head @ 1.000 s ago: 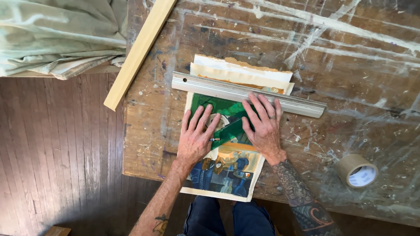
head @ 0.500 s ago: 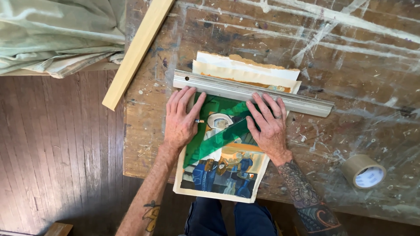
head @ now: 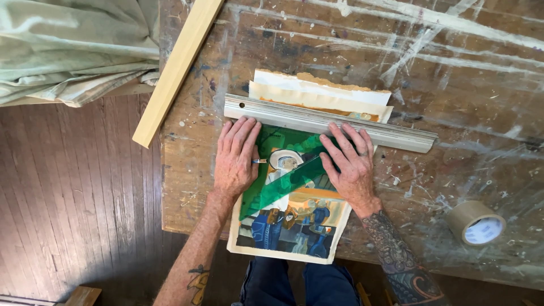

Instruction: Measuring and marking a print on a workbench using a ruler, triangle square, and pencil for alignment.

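Seen from above, a person's two hands lie flat on a painted sheet at the near edge of a paint-spattered wooden counter. The left hand is spread open, palm down on the sheet's left margin, its fingertips touching a long grey metal straightedge that crosses the top of the sheet; a thin tool with a blue and metal tip pokes out from beneath this hand, and how it is held cannot be made out. The right hand, a ring on one finger, is likewise open and pressed flat, fingers fanned toward the straightedge, resting on the upper end of a green translucent ruler that runs slantwise across the picture between the two hands. The sheet's lower end overhangs the counter edge above the person's dark trousers. Torn cream paper lies just beyond the straightedge. A pale wooden strip leans across the counter's left corner, near a green cloth, and a roll of tan tape sits well apart to the right
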